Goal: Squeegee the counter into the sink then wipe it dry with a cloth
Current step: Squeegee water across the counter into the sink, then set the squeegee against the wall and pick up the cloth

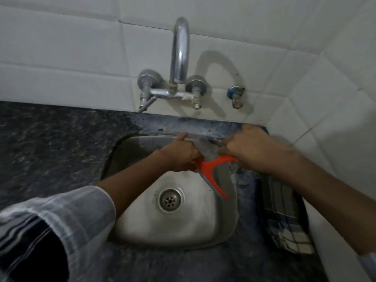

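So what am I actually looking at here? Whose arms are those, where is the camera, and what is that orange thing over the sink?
There is no machine here: these are a person's two bare arms, filmed by one wide-angle camera worn on the head, looking down at the work. That is why the picture bends at the edges.

Below is a steel sink set in a dark speckled counter, with a chrome tap on the white tiled wall.

The orange thing is a squeegee, a tool for pushing water off a surface. The left hand grips it over the basin. The right hand is curled at the sink's back rim beside it; the blur hides what it holds.

A checked cloth lies on the counter right of the sink.
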